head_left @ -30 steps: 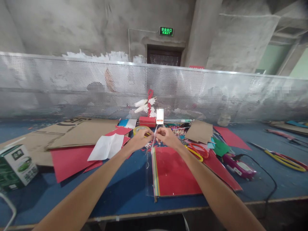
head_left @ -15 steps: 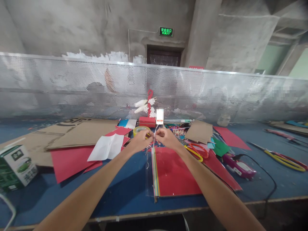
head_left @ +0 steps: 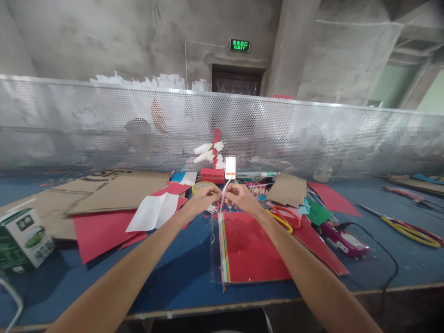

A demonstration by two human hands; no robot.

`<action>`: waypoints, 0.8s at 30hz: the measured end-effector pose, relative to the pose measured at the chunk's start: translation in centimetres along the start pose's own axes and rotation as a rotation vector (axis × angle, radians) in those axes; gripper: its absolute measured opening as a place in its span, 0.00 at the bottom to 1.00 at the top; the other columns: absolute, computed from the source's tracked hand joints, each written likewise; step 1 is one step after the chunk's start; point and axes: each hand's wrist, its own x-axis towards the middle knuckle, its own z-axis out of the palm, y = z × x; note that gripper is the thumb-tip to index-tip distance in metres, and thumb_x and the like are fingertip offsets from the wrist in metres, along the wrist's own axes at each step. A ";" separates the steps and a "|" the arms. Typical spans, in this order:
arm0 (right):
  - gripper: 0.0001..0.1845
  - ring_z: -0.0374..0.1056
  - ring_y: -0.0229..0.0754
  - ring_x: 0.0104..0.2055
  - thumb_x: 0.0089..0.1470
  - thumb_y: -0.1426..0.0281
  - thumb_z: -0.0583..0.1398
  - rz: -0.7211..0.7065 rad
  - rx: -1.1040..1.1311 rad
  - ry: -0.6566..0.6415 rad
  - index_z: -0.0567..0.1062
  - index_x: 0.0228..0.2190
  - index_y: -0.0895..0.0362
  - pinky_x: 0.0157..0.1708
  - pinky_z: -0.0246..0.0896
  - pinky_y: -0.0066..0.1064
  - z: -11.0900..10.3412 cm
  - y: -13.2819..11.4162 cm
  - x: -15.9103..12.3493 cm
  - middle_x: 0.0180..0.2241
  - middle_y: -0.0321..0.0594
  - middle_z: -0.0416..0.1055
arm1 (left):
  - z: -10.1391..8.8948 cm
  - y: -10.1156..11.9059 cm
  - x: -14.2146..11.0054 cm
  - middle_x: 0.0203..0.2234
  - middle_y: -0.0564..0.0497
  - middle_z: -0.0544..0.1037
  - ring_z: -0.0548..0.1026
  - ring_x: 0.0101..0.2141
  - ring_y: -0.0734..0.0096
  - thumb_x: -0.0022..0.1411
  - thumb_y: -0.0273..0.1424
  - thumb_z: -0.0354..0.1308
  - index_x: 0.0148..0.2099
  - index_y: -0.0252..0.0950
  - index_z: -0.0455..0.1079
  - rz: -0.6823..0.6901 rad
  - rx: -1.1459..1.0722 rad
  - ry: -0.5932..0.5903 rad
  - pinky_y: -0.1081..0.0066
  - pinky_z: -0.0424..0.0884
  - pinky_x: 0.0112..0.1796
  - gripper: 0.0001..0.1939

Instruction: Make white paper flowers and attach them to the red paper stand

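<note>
A thin white paper strip (head_left: 226,186) stands between my two hands, its upper end leaning right and its lower end hanging down. My left hand (head_left: 205,200) pinches it from the left with closed fingertips. From the right, my right hand (head_left: 239,196) closes its fingertips on the same strip. Below them lies a stack of coloured paper (head_left: 256,249) with a red sheet on top, in a clear sleeve. Behind my left hand is a yellow tape roll (head_left: 199,187). A red stand with white paper flowers (head_left: 217,149) rises behind a red box (head_left: 212,175).
Red-and-yellow scissors (head_left: 282,218) lie right of the stack, with a purple device (head_left: 347,240) and its black cable beyond. Larger scissors (head_left: 405,226) rest farther right. Cardboard (head_left: 114,192), a white sheet (head_left: 154,212) and a green carton (head_left: 26,243) occupy the left. A perforated metal panel (head_left: 104,134) borders the back.
The white strip's upper end leans farther right and shows more broadly. My hands have shifted only slightly, both still pinching it.
</note>
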 end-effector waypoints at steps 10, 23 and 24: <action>0.07 0.62 0.33 0.18 0.51 0.65 0.59 0.005 0.020 -0.024 0.69 0.29 0.56 0.15 0.54 0.21 -0.1 -0.2 0.0 0.20 0.33 0.70 | -0.1 0.0 0.0 0.25 0.53 0.74 0.70 0.26 0.73 0.55 0.36 0.57 0.32 0.35 0.71 0.014 0.089 0.016 0.73 0.66 0.30 0.09; 0.07 0.62 0.33 0.18 0.50 0.66 0.61 0.018 0.058 0.000 0.71 0.28 0.57 0.14 0.54 0.21 0.0 -0.1 0.1 0.20 0.34 0.70 | -0.4 -1.1 0.3 0.25 0.53 0.73 0.70 0.26 0.74 0.55 0.36 0.59 0.34 0.34 0.72 -0.006 -0.017 0.007 0.74 0.65 0.30 0.10; 0.07 0.62 0.33 0.18 0.50 0.66 0.61 0.017 0.061 -0.004 0.71 0.28 0.57 0.14 0.54 0.22 -0.1 0.0 0.1 0.20 0.34 0.70 | -0.4 -1.1 0.3 0.25 0.54 0.73 0.69 0.26 0.75 0.55 0.36 0.59 0.34 0.34 0.72 -0.009 -0.021 0.011 0.74 0.65 0.30 0.09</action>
